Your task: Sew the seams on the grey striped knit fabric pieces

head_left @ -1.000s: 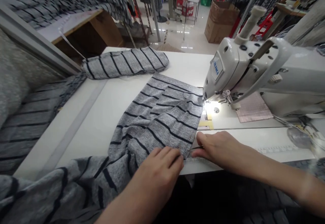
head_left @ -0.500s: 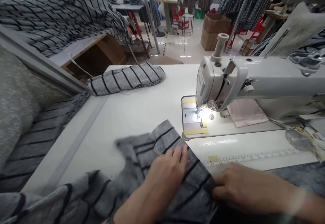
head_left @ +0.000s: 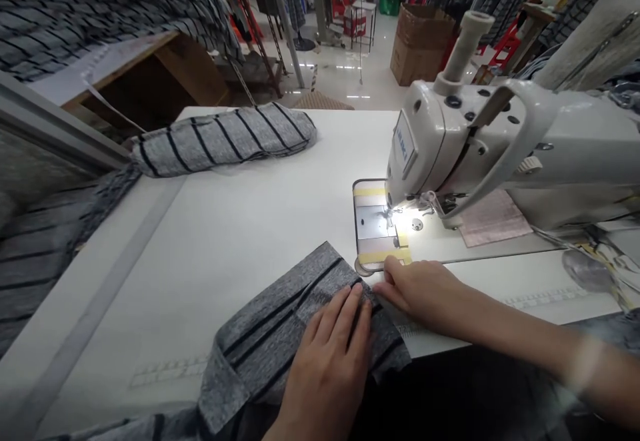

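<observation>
A piece of grey fabric with dark stripes (head_left: 280, 314) lies on the white sewing table, its near-left part folded over. My left hand (head_left: 327, 354) rests open on top of it, fingers stretched out and palm down. Just beyond the fabric's right edge, my right hand (head_left: 415, 288) is closed, thumb and fingers together. Its fingertips meet that edge close to the needle plate (head_left: 373, 221); what they pinch is hidden. The white sewing machine (head_left: 425, 141) stands behind my right hand, its lamp lit over the presser foot.
A rolled striped fabric bundle (head_left: 225, 138) lies at the table's far left. A pink cloth piece (head_left: 495, 218) sits under the machine arm. A measuring tape print (head_left: 545, 298) runs along the front edge. Beyond stand a cardboard box (head_left: 420, 44) and a metal pole (head_left: 287, 28).
My right hand has moved up and left along the fabric edge toward the needle plate. The fabric now lies flatter and turned under my left hand. The camera view has shifted closer to the machine.
</observation>
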A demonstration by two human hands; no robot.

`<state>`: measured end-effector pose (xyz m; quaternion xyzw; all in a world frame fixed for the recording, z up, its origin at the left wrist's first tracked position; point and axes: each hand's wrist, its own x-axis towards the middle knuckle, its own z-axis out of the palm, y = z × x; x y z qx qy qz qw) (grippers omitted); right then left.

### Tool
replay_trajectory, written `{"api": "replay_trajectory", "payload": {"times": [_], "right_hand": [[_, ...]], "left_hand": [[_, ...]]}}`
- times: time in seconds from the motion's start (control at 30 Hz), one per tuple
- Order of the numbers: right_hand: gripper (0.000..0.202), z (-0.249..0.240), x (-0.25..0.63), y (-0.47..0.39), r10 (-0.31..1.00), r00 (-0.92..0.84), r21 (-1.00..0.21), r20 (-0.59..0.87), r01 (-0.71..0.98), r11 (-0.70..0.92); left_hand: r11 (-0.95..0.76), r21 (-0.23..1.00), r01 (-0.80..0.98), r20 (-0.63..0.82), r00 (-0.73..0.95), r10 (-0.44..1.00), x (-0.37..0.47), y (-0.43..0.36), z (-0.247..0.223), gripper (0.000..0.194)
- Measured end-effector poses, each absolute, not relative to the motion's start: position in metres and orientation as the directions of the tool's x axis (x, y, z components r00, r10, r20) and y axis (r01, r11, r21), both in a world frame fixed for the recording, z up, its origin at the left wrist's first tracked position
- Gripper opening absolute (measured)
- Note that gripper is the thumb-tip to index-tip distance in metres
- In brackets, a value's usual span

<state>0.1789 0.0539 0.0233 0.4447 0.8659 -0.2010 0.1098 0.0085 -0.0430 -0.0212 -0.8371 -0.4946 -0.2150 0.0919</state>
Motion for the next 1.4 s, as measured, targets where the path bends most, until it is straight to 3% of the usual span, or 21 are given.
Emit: {"api": "replay_trajectory", "payload": {"times": [0.3,0.5,0.67,0.73,0.8,0.93,1.1,1.2,1.27,1.3,1.33,1.4], "right_hand": [[0.024,0.014,0.174,0.055,0.716,-0.616,-0.270,-0.327,0.787,0.554],[0.023,0.013,0.174,0.050,0.708,-0.648,-0.209,-0.280,0.761,0.614],[0.029,0.021,0.198,0.048,0.782,-0.591,-0.459,-0.197,0.761,0.459],[0.018,0.019,0.212,0.040,0.818,-0.568,-0.530,-0.094,0.724,0.442],[0.010,0.011,0.224,0.026,0.822,-0.566,-0.503,0.063,0.694,0.516],[0.035,-0.010,0.228,-0.011,0.749,-0.594,-0.320,0.294,0.677,0.663],[0.052,-0.023,0.184,-0.023,0.678,-0.698,-0.197,0.230,0.649,0.735],[0.044,-0.026,0.168,-0.013,0.676,-0.700,-0.156,0.230,0.659,0.736],[0.042,-0.027,0.174,-0.012,0.684,-0.677,-0.191,0.272,0.658,0.728],[0.044,-0.027,0.180,-0.013,0.688,-0.663,-0.232,0.295,0.649,0.725],[0.046,-0.025,0.188,-0.016,0.696,-0.647,-0.297,0.310,0.630,0.718],[0.049,-0.018,0.204,-0.024,0.721,-0.624,-0.519,0.302,0.527,0.673]], "left_hand": [[-0.495,0.085,0.865,0.455,0.409,0.791,0.002,-0.038,-0.019,0.028],[-0.486,0.082,0.870,0.426,0.410,0.807,0.005,-0.044,-0.021,0.028],[-0.496,0.059,0.866,0.340,0.450,0.826,-0.010,-0.008,-0.022,0.029],[-0.507,0.061,0.859,0.294,0.470,0.832,-0.029,0.024,-0.015,0.029],[-0.528,0.067,0.847,0.257,0.496,0.829,-0.053,0.051,-0.003,0.026],[-0.547,-0.026,0.837,0.211,0.540,0.815,-0.096,0.068,0.019,0.045],[-0.590,-0.134,0.796,0.166,0.605,0.779,-0.109,0.063,0.022,0.044],[-0.609,-0.169,0.775,0.151,0.631,0.761,-0.103,0.068,0.034,0.039],[-0.623,-0.190,0.759,0.158,0.650,0.743,-0.098,0.068,0.053,0.031],[-0.640,-0.146,0.754,0.138,0.656,0.742,-0.096,0.065,0.065,0.029],[-0.666,-0.027,0.745,0.083,0.666,0.742,-0.092,0.060,0.076,0.028],[-0.604,0.440,0.664,-0.030,0.683,0.730,-0.082,0.049,0.092,0.032]]}}
